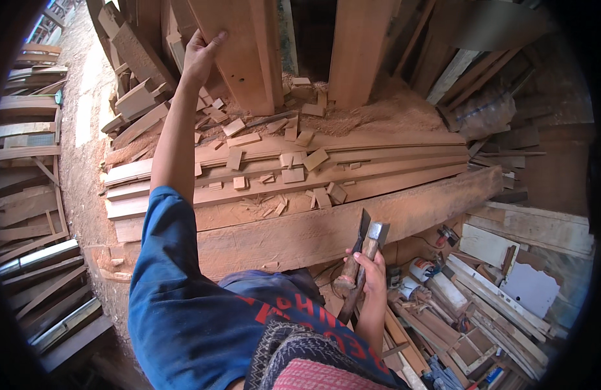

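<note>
At eleven o'clock, a leaning plank (239, 45) is gripped by the left hand (200, 55), while chisels (362, 250) are bunched in the right hand (372, 270); slippage onto stacked boards (281, 175) is risked.

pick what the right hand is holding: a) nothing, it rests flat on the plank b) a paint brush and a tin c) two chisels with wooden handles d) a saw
c: the right hand is wrapped around two chisels, metal blades pointing up and wooden handles in the fist, near the edge of the thick plank, while the left hand reaches up to a standing board.
</note>
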`<move>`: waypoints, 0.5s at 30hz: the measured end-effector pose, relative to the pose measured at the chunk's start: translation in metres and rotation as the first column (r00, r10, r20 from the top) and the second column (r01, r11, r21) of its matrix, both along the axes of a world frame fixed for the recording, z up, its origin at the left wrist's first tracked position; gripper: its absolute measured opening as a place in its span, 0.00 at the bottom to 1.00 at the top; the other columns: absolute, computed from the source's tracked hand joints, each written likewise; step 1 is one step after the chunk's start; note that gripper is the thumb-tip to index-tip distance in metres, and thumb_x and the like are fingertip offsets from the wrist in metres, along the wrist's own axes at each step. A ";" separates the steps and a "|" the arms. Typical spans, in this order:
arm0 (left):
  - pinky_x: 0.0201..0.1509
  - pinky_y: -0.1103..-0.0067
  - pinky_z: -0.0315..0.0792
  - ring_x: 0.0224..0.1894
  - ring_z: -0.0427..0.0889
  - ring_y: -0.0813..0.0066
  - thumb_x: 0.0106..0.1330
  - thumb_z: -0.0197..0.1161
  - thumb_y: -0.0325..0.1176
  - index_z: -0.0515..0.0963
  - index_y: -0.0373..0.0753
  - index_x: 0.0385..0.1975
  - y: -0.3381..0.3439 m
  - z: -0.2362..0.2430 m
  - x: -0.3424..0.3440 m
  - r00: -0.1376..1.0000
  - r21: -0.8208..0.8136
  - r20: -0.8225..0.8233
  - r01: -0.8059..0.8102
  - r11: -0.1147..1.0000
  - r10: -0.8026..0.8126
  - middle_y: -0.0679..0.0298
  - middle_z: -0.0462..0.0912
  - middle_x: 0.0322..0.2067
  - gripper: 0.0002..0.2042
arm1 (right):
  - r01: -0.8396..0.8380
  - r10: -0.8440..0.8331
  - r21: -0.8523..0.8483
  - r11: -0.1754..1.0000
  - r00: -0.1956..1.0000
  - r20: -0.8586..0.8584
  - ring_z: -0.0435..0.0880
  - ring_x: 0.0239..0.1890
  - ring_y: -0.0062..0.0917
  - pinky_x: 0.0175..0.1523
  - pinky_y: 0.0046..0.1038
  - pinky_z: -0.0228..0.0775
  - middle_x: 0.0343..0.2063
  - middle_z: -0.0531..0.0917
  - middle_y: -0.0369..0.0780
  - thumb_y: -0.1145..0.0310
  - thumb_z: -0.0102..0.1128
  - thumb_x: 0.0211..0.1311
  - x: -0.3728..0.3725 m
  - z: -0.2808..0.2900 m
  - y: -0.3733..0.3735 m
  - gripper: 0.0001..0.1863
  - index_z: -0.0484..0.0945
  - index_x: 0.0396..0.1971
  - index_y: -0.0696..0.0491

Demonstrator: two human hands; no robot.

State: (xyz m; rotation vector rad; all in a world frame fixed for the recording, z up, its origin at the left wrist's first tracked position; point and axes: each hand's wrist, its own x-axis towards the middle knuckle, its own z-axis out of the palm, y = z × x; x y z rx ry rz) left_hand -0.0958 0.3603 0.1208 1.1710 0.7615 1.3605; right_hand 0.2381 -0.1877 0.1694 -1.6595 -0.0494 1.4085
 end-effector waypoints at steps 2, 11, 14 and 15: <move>0.56 0.76 0.78 0.50 0.84 0.75 0.70 0.72 0.33 0.78 0.37 0.55 0.015 -0.025 0.009 0.996 -0.024 -0.080 0.040 0.999 -0.042 0.64 0.86 0.49 0.17 | 0.011 -0.011 -0.002 1.000 1.000 0.006 0.88 0.41 0.37 0.38 0.40 0.86 0.45 0.85 0.53 0.77 0.62 0.64 0.011 -0.007 0.003 0.10 0.70 0.40 0.53; 0.56 0.76 0.78 0.50 0.84 0.75 0.70 0.70 0.30 0.79 0.36 0.53 0.042 -0.067 0.026 0.991 -0.189 0.104 0.099 0.977 -0.081 0.63 0.87 0.48 0.15 | 0.006 -0.007 -0.063 0.998 1.000 -0.005 0.88 0.40 0.37 0.33 0.44 0.88 0.45 0.85 0.51 0.76 0.62 0.63 0.034 -0.024 0.019 0.11 0.70 0.41 0.53; 0.56 0.75 0.79 0.50 0.84 0.74 0.69 0.71 0.31 0.78 0.35 0.55 0.047 -0.071 0.031 0.993 -0.206 0.090 0.087 0.975 -0.070 0.62 0.86 0.48 0.17 | -0.004 0.005 -0.043 0.999 1.000 0.007 0.88 0.40 0.36 0.33 0.43 0.88 0.45 0.85 0.51 0.76 0.61 0.63 0.035 -0.027 0.024 0.11 0.70 0.41 0.53; 0.56 0.75 0.79 0.50 0.85 0.73 0.69 0.72 0.32 0.78 0.35 0.56 0.049 -0.076 0.035 0.994 -0.223 0.083 0.087 0.971 -0.069 0.62 0.86 0.48 0.19 | -0.016 0.016 -0.006 1.000 1.000 0.014 0.88 0.40 0.36 0.32 0.43 0.88 0.45 0.85 0.51 0.76 0.61 0.63 0.039 -0.037 0.018 0.10 0.70 0.41 0.53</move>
